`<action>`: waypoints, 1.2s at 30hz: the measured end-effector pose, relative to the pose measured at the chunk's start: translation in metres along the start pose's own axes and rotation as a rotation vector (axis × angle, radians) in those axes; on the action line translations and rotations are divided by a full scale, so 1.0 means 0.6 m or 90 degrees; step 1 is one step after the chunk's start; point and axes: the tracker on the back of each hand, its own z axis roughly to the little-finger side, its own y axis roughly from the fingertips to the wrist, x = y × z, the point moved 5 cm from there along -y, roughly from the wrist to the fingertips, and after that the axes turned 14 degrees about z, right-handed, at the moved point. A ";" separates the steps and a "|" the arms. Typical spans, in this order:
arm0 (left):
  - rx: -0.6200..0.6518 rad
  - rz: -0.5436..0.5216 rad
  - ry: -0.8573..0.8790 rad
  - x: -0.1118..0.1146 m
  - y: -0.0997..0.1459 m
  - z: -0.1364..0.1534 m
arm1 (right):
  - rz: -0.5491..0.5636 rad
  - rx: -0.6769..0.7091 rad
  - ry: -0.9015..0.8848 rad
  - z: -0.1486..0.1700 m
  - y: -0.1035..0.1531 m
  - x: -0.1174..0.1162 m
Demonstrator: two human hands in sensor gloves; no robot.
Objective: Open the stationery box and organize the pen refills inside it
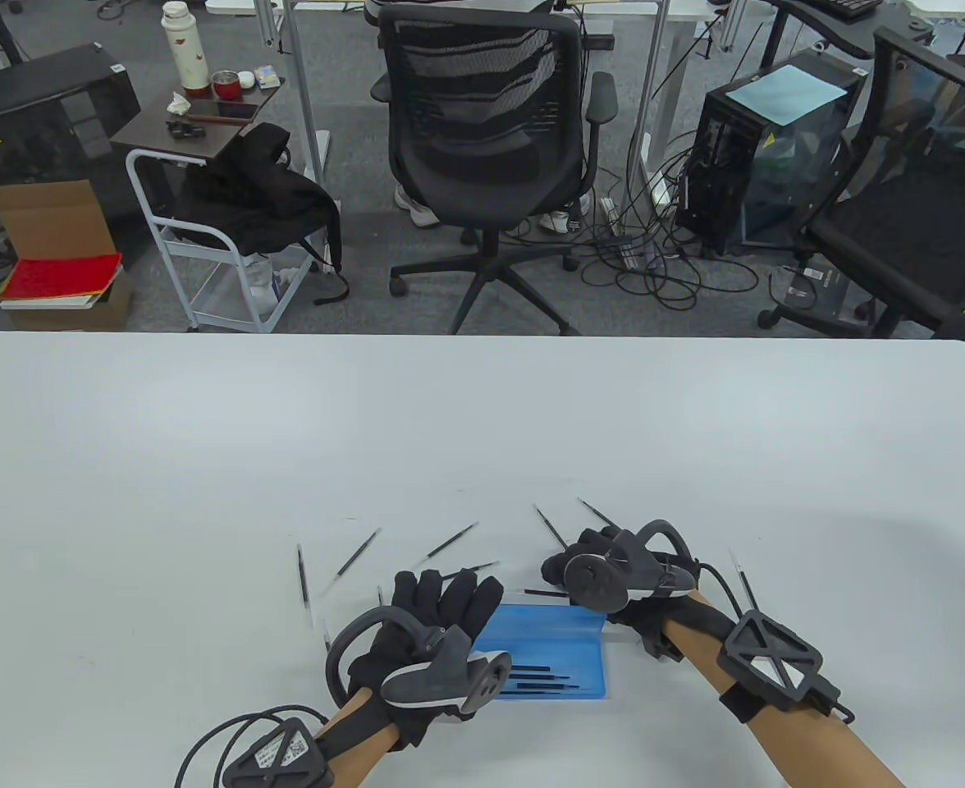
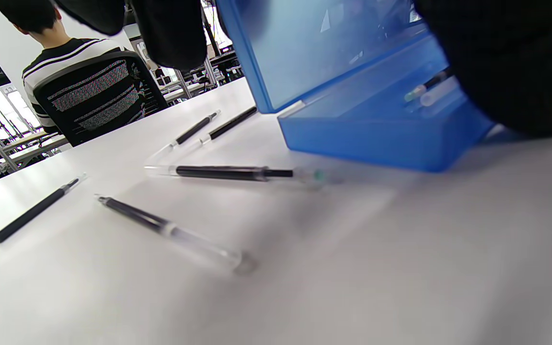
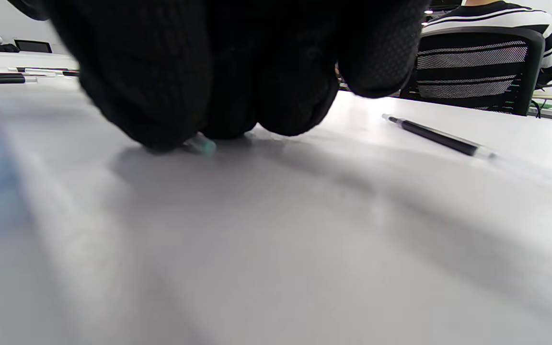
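The blue stationery box (image 1: 589, 657) lies open near the front edge, its lid (image 2: 328, 48) standing up, with a few pen refills (image 1: 544, 680) in its base. My left hand (image 1: 441, 595) rests at the box's left end with fingers (image 2: 170, 33) fairly straight beside the lid and the thumb over the base. Just behind the box, my right hand (image 1: 560, 566) has its fingers curled down onto the table and pinches a pen refill whose teal tip (image 3: 201, 143) pokes out under the fingertips. Several loose refills lie around, such as one (image 1: 452, 540) and another (image 2: 228, 172).
More refills lie left of the box (image 1: 304, 574), behind my right hand (image 1: 550, 525) and to its right (image 1: 745, 579), the last also seen as a refill (image 3: 434, 136). The white table (image 1: 203, 451) spreads far beyond. An office chair (image 1: 491, 148) stands behind it.
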 end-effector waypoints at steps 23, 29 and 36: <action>0.001 -0.002 0.000 0.001 0.001 0.001 | 0.018 0.031 0.069 -0.021 0.003 -0.004; 0.001 -0.002 -0.001 0.001 0.001 0.001 | 0.012 0.035 0.098 -0.026 0.003 -0.004; 0.001 -0.003 -0.001 0.002 0.001 0.002 | 0.012 0.050 0.115 -0.034 0.001 -0.006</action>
